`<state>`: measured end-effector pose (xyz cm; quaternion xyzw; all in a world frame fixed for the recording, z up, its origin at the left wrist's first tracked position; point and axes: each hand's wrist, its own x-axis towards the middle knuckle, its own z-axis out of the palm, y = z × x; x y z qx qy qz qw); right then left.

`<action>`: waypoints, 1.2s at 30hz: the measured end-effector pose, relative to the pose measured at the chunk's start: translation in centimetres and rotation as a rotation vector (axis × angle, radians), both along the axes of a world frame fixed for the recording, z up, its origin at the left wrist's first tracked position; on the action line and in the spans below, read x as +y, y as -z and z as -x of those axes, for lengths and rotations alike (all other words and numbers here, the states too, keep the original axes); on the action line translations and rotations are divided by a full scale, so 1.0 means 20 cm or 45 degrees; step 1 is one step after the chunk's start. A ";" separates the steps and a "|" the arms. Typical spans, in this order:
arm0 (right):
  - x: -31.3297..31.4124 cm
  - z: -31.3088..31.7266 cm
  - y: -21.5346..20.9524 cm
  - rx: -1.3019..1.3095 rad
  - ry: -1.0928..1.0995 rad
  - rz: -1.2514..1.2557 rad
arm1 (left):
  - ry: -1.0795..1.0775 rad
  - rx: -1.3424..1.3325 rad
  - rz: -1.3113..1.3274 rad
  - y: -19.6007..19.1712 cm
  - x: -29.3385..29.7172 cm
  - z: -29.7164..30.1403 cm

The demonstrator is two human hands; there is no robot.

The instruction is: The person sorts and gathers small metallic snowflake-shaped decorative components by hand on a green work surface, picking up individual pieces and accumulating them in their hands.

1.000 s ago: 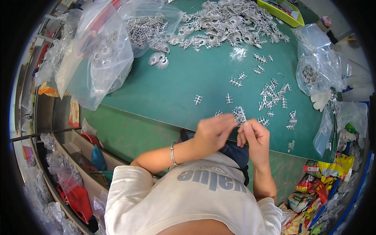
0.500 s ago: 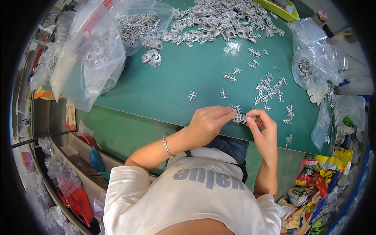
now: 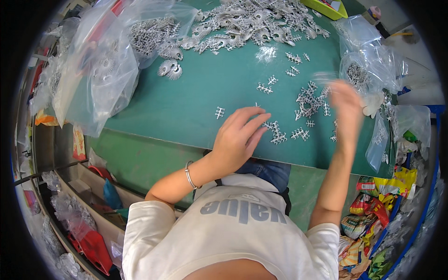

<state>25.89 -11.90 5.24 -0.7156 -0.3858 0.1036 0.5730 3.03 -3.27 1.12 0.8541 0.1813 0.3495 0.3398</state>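
My left hand hovers over the near edge of the table, fingers bent forward and apart, with nothing visible in them. Just beyond its fingertips lies a group of small silver branched metal pieces, with another such piece to the right. My right hand is raised at the right, smeared by motion, so its fingers cannot be read. It is beside a loose cluster of the same branched pieces. A single piece rests left of my left hand.
A large heap of silver metal parts covers the far side of the green table. Clear plastic bags stand at the left, and another bag at the right. A yellow-green tray is at the back.
My hands have parted from the metal pieces at the table edge. The right hand has swung away up and to the right; the left has drawn back slightly and opened.
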 end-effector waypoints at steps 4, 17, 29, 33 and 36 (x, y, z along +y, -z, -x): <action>0.00 -0.11 0.17 -0.510 -0.225 0.486 | -0.092 0.069 -0.001 0.04 0.07 0.03; 0.06 -0.04 0.13 -0.702 -0.259 0.395 | -0.034 0.144 0.094 0.09 0.02 0.05; 0.14 -0.16 -0.08 0.226 -0.582 0.180 | 0.011 0.115 0.128 0.07 0.00 0.06; 0.13 -0.15 -0.13 -0.115 -0.070 -0.483 | 0.014 0.092 0.131 0.06 0.01 0.05; 0.13 -0.03 0.15 -0.890 -0.230 0.496 | 0.022 0.086 0.124 0.07 0.01 0.05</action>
